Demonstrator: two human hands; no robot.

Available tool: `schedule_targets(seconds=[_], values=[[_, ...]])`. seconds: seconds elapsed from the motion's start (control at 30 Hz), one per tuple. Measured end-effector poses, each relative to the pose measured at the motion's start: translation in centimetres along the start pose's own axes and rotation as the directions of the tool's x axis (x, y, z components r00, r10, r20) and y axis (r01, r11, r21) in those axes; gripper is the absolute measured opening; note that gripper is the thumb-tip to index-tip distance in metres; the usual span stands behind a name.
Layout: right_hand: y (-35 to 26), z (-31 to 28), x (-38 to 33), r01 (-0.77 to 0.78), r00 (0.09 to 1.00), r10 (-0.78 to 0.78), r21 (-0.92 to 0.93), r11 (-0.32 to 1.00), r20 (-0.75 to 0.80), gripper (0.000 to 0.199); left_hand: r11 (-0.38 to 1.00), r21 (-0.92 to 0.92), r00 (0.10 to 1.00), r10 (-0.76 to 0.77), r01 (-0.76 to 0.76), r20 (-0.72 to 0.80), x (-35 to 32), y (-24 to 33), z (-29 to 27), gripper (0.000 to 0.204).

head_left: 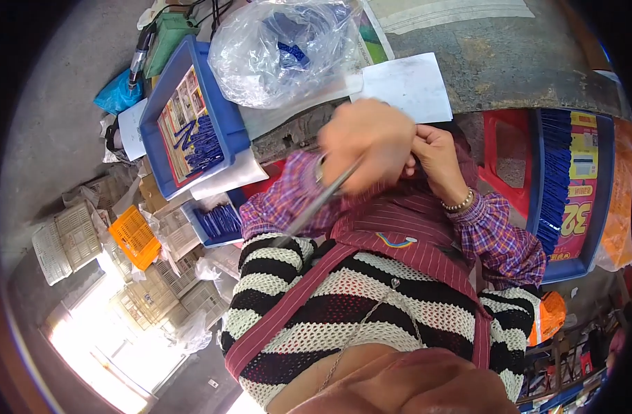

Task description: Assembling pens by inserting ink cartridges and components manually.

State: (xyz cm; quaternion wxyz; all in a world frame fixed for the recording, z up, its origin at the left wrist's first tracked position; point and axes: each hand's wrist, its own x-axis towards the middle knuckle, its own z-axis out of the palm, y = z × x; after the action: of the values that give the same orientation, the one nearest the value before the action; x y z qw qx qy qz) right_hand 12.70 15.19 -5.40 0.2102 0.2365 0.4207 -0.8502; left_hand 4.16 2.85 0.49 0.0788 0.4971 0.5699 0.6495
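Note:
My left hand [366, 145], smeared by motion, is closed round a long, thin, tapered grey metal tool [319, 205]. The tool slants back from the fist toward my left upper arm. Close beside it, my right hand [438, 157], with a beaded bracelet at the wrist, has its thumb and fingers pinched together. Whatever they hold is hidden behind the left hand and the fingers. Both hands meet above my maroon striped apron [405, 224], at the near edge of the workbench [499, 65]. A white sheet of paper [409, 86] lies on the bench just beyond them.
A clear plastic bag [243, 65] with blue pieces lies on the bench. Blue trays at left [236, 141] and right [604, 200] hold many slim blue parts; a smaller blue tray [222, 239] sits lower left. An orange basket [134, 238] and beige crates [81, 231] stand beyond.

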Motion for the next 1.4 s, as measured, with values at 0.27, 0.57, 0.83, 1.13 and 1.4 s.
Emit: schedule_targets(seconds=[0.27,0.57,0.83,1.13,1.4], values=[[0.2,-0.2,0.3,-0.011,1.0,0.011,0.0,1.0,0.015,0.017,0.889,-0.246,0.842,-0.449,0.387,-0.3,-0.6,-3.3,-0.8,0.031],[-0.1,-0.1,0.1,-0.008,1.0,0.008,-0.004,1.0,0.008,0.017,0.82,0.18,0.839,-0.528,0.544,-0.13,-1.2,-0.5,-3.0,0.014],[0.4,-0.1,0.3,0.033,0.999,-0.033,-0.017,0.999,0.035,0.018,0.924,0.063,0.926,-0.378,0.377,0.0,-2.4,-1.2,-0.8,0.011],[-0.1,0.1,-0.1,0.012,1.0,-0.012,-0.043,0.999,0.006,0.019,0.824,0.472,0.93,-0.367,0.313,0.023,-1.9,2.3,-1.2,0.012],[-0.2,0.0,-0.1,0.027,1.0,-0.026,-0.049,0.998,0.018,0.019,0.903,-0.005,0.902,-0.429,0.429,-0.045,-4.0,-0.5,-1.1,0.016]])
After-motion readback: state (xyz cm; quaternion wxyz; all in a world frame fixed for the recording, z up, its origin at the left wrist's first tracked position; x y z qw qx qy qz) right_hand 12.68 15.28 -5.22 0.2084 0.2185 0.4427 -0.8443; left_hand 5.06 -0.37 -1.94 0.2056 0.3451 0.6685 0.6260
